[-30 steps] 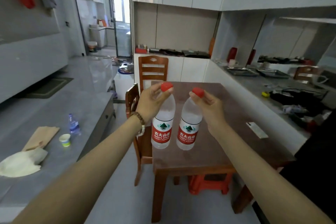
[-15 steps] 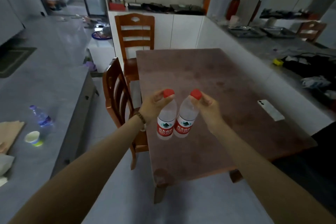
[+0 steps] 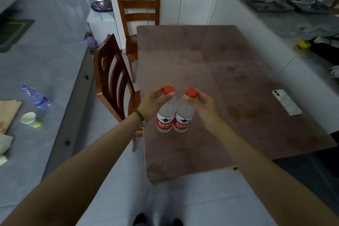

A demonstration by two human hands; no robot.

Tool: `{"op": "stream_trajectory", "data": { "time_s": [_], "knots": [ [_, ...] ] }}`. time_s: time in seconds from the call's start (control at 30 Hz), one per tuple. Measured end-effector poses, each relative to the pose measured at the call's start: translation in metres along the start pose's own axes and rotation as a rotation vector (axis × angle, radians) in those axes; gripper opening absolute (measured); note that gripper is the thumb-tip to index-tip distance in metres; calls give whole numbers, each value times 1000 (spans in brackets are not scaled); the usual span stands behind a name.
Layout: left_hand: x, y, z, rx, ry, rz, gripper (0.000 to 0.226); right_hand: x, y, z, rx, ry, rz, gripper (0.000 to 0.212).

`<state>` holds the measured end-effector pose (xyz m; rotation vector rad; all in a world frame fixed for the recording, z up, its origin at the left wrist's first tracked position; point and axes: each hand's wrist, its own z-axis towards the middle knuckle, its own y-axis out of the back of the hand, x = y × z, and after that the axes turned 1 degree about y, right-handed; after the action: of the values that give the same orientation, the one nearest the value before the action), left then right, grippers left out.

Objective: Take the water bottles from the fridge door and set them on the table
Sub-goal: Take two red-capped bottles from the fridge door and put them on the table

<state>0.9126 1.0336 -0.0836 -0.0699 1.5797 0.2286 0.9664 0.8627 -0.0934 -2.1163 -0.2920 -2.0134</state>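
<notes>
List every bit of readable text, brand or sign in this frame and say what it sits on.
"农夫山泉": red label of the left bottle, held by the left hand.
"农夫山泉": red label of the right bottle, held by the right hand.
Smaller line under each brand name: too blurred to read.
Blue-labelled bottle on the counter: label unreadable.
No other text visible.

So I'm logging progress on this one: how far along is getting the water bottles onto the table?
Nearly done. Fetching looks finished: the left hand pinches the left bottle by its red-capped neck, the right hand the right bottle, side by side over the near left part of the table. Whether their bases touch the top is unclear. Left: set down if needed, then let go.
</notes>
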Motion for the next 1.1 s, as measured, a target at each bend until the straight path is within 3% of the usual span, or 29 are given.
{"op": "stream_trajectory", "data": {
  "time_s": [0.37, 0.8, 0.93, 1.1],
  "knots": [
    [0, 0, -10, -35, 1, 22, 19, -7, 8, 8, 134, -4, -43, 26],
    [-16, -6, -23, -86, 87, 145, 43, -6, 1, 9, 140, 17, -149, 29],
    [-31, -7, -27, -146, 63, 166, 47, 11, 5, -4, 46, 48, -136, 53],
    [-65, -22, -30, -158, -126, 222, 38, 44, 43, -58, -185, 97, -253, 56]
  ]
}}
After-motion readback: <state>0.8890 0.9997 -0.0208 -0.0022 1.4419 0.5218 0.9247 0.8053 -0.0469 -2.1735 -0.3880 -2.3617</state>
